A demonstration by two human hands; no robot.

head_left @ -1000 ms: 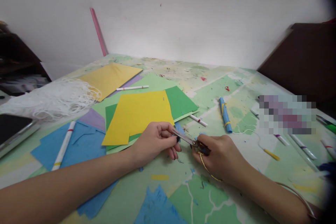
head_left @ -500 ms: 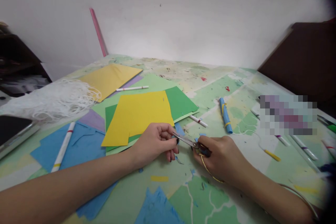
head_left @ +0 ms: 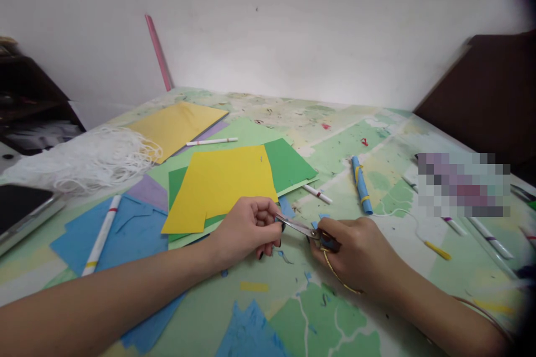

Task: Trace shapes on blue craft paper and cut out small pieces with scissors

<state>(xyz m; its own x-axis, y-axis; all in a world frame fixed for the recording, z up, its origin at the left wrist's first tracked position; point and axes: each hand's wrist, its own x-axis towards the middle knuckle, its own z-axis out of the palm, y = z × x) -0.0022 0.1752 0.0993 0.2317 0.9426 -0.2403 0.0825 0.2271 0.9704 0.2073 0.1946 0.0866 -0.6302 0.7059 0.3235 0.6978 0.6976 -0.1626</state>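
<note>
My right hand [head_left: 352,251] is wrapped round the handles of a pair of small scissors [head_left: 296,225], whose blades point left. The blade tips reach the fingers of my left hand [head_left: 255,224], which are curled in a pinch. What those fingers hold, if anything, is too small or hidden to make out. Behind my left hand lies a yellow paper sheet [head_left: 230,178] with a notch cut in its lower edge, on top of green sheets [head_left: 288,164]. Right of the stack rests a rolled blue paper tube [head_left: 362,187] with yellow strips around it and a white string trailing from it.
Blue sheets [head_left: 138,228] lie at left under a white marker [head_left: 100,237]. A bundle of white string [head_left: 92,159], a dark-screened device [head_left: 25,206] and an orange-yellow sheet [head_left: 180,122] sit farther left. Several markers and a blurred pack are at right. Paper scraps [head_left: 253,286] dot the tablecloth.
The fingers of my left hand have shifted slightly at the scissor tips. My right hand and the scissors have barely moved, and the whole view has drifted a little.
</note>
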